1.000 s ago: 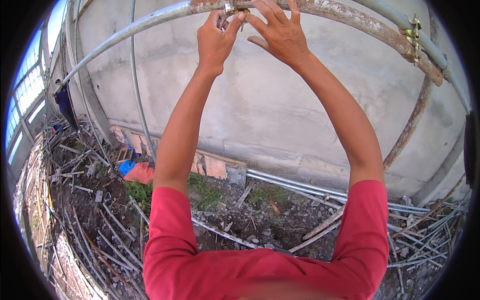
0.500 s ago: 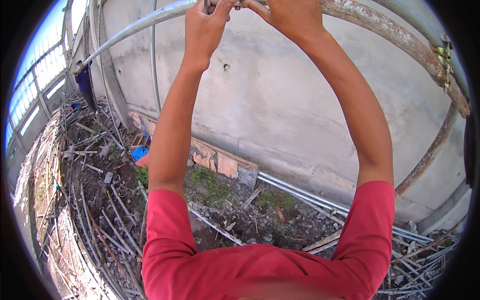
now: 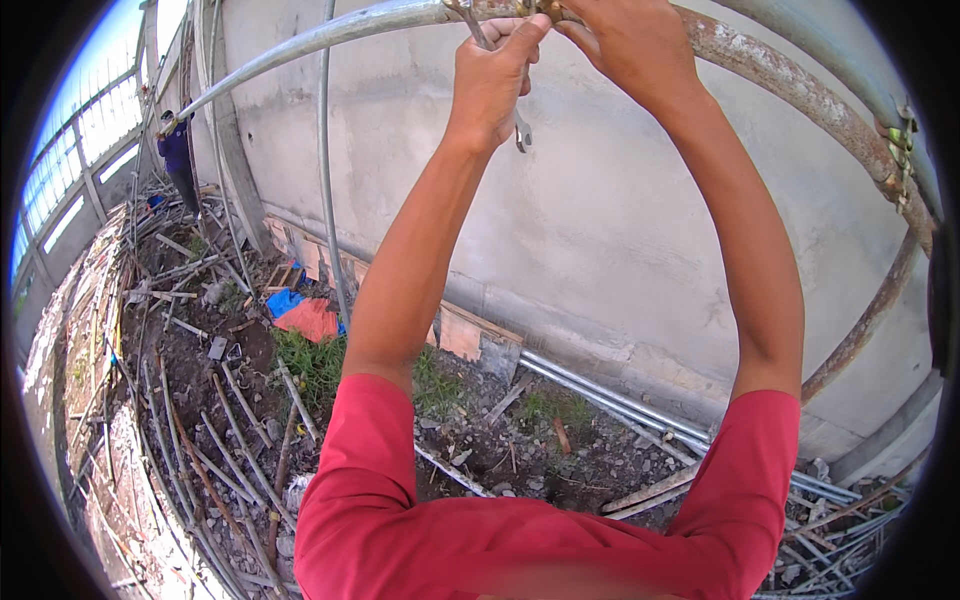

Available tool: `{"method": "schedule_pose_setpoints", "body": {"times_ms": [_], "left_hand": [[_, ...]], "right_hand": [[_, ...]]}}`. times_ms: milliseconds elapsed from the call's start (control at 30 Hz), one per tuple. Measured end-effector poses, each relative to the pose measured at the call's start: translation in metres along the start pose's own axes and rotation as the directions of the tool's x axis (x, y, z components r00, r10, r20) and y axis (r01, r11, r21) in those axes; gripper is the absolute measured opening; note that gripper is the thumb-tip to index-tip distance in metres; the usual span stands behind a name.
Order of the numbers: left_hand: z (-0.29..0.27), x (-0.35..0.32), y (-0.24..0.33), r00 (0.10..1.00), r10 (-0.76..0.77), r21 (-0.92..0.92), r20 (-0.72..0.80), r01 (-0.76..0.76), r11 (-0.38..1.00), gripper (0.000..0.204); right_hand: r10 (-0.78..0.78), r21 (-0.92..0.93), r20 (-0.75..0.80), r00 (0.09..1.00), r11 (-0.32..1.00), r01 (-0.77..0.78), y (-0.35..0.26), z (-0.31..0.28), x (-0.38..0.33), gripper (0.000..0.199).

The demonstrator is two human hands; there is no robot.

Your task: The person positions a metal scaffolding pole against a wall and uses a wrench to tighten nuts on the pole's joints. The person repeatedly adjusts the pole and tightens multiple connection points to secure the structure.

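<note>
Because my left hand is curled closed around a wrench while its thumb and forefinger reach up to a small brass-coloured fitting, the tool's hold depends on the lower fingers. If I loosen those to pinch at the fitting, I judge the wrench could slip out and fall to the rubble below. The wrench hangs aslant in my fist, one end above my knuckles, the other below them, in front of the grey wall. My fingertips are also so close together that a slip could pinch them against the metal, and arms raised this high may tire and grow clumsy.

My right hand is bent at the fitting's other side, thumb pointing toward my left thumb; its fingers run off the top edge, so I cannot tell how far open it is or whether it grips anything. The fitting is mostly covered, too. Where the grey pipe gives way to the rusty pipe, my hands and the frame's edge hide how they join.
</note>
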State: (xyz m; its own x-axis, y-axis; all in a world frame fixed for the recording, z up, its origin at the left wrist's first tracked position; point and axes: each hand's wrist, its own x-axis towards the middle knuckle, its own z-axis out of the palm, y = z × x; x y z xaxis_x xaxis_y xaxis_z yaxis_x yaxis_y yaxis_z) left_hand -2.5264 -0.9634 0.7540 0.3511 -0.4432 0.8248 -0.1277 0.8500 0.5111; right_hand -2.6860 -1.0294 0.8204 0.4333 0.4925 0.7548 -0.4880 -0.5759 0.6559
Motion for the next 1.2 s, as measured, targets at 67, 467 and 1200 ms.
{"method": "schedule_pose_setpoints", "body": {"times_ms": [67, 467, 1200], "left_hand": [[0.005, -0.005, -0.003, 1.000, -0.001, 0.019, -0.008, 0.001, 1.000, 0.042], [0.013, -0.014, -0.008, 0.985, -0.149, -0.325, 0.083, 0.168, 0.931, 0.039], [0.006, -0.011, 0.000, 0.989, -0.142, -0.308, 0.045, 0.149, 0.940, 0.038]], "right_hand": [[0.023, -0.106, 0.051, 0.998, 0.994, -0.018, 0.000, 0.003, -0.002, 0.047], [0.056, -0.192, 0.162, 0.985, 0.981, -0.024, 0.014, 0.007, -0.008, 0.064], [0.052, 0.034, 0.129, 0.990, 0.998, -0.056, -0.008, -0.019, 0.007, 0.042]]}}
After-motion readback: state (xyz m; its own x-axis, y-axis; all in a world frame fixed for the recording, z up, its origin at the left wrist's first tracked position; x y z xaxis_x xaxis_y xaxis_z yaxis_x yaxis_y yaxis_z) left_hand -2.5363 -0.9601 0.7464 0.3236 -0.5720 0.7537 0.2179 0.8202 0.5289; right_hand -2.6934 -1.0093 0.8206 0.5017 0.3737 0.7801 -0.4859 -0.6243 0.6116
